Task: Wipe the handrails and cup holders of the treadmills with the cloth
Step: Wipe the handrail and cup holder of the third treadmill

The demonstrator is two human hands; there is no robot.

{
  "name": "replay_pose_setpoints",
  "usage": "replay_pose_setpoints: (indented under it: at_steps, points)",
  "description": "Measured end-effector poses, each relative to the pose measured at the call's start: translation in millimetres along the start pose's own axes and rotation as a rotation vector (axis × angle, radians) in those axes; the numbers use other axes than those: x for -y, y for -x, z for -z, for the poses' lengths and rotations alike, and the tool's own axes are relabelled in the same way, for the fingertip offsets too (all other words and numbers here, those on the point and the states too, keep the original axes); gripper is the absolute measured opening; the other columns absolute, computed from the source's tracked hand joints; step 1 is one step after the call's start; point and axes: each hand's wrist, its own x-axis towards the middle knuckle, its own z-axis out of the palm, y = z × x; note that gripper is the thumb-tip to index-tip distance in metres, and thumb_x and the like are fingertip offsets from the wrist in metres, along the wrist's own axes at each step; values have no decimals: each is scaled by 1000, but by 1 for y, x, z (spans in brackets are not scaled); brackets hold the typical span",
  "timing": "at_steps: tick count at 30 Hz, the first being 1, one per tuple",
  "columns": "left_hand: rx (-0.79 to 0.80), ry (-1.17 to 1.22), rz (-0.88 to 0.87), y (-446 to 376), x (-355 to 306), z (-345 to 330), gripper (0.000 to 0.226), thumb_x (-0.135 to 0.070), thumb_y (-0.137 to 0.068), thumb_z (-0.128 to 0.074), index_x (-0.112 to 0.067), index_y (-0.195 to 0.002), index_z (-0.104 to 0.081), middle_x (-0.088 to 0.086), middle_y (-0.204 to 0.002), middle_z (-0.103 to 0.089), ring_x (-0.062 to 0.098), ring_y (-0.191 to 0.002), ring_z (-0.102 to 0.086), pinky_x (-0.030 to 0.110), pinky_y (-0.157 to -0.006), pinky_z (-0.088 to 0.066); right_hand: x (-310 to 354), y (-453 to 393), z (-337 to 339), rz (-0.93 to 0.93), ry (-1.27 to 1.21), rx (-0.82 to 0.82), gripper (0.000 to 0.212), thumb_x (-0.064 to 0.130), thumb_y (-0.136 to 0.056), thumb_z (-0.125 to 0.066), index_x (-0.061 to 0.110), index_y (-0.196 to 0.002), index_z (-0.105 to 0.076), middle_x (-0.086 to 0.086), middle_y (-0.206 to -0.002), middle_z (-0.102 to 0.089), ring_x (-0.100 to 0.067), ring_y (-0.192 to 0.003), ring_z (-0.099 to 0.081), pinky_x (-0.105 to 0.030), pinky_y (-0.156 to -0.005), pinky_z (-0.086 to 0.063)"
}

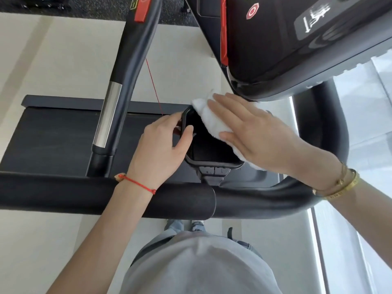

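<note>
Here both hands work: left hand [161, 143] grips cup holder [209, 153], right hand [254, 132] presses cloth [209, 120].

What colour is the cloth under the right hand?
White; the cloth shows best in the head view.

cup holder [209, 149] between both hands, left hand [158, 145] on its left rim, cloth [212, 117] under right hand [254, 132] on right rim, handrail [106, 194] in front, console [297, 45] behind
</note>
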Motion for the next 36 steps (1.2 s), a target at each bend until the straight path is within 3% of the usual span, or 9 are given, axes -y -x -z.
replay_pose_setpoints:
  at_steps: [3,5,7,10,17,25,29,33,36]
  points:
    - [9,-8,8,0,0,0,27,-31,-98,-52,-15,-115,-64,-1,-96,-66,19,-90,-62,39,-85,-51,2,-12,-3,97,-28,40,59,31,-104,-35,8,-154,-14,-10,-162,-13,-26,-149,-14,-37,-122,-11]
    - [11,-15,10,1,0,0,23,-32,-97,-51,-11,-101,-62,1,-88,-63,22,-84,-60,42,-80,-51,1,-34,-1,99,-87,57,58,30,-104,-36,14,-155,-15,-6,-160,-22,-23,-144,-26,-35,-119,-20]
    - [10,-13,14,1,-1,1,22,-33,-97,-50,-12,-91,-57,1,-83,-61,23,-79,-59,43,-77,-51,3,-55,-1,102,-78,56,53,31,-103,-38,20,-152,-24,-3,-145,-42,-25,-123,-49,-37,-99,-39]
    - [5,-3,9,0,0,1,21,-33,-96,-51,-14,-90,-57,0,-81,-62,20,-77,-60,41,-76,-51,3,-60,0,73,-75,39,47,34,-100,-42,24,-145,-34,0,-122,-52,-24,-100,-56,-35,-74,-43]
    - [6,65,-2,-1,-1,3,30,-33,-98,-52,-23,-123,-64,-9,-98,-68,5,-91,-62,28,-85,-52,-13,-21,-6,-138,-191,-22,47,30,-100,-44,15,-143,-35,-6,-124,-51,-29,-106,-53,-27,-79,-31]
    - [10,12,-3,-2,0,1,23,-33,-97,-51,-13,-100,-62,-1,-83,-62,15,-78,-59,38,-72,-50,6,-66,-4,31,-25,23,42,37,-99,-43,17,-135,-42,-1,-118,-55,-24,-97,-58,-37,-72,-44]
    - [14,49,7,-1,0,0,29,-34,-97,-51,-18,-117,-64,-4,-95,-67,11,-89,-62,33,-81,-52,-5,-40,-8,-70,-127,-22,44,32,-99,-43,17,-140,-38,-2,-125,-53,-25,-108,-53,-38,-84,-44]
    - [15,70,3,-1,-1,1,35,-35,-98,-51,-23,-129,-61,-9,-107,-68,5,-97,-62,24,-89,-51,-10,-13,-10,-121,-285,-51,47,19,-100,-46,9,-144,-33,-9,-132,-46,-24,-117,-45,-18,-93,-26]
    - [17,65,-2,-2,-2,1,34,-34,-98,-50,-22,-128,-61,-8,-105,-68,6,-97,-62,25,-88,-51,-7,-16,-8,-78,-246,-58,50,17,-99,-47,4,-144,-33,-14,-134,-46,-28,-122,-43,-25,-102,-26]
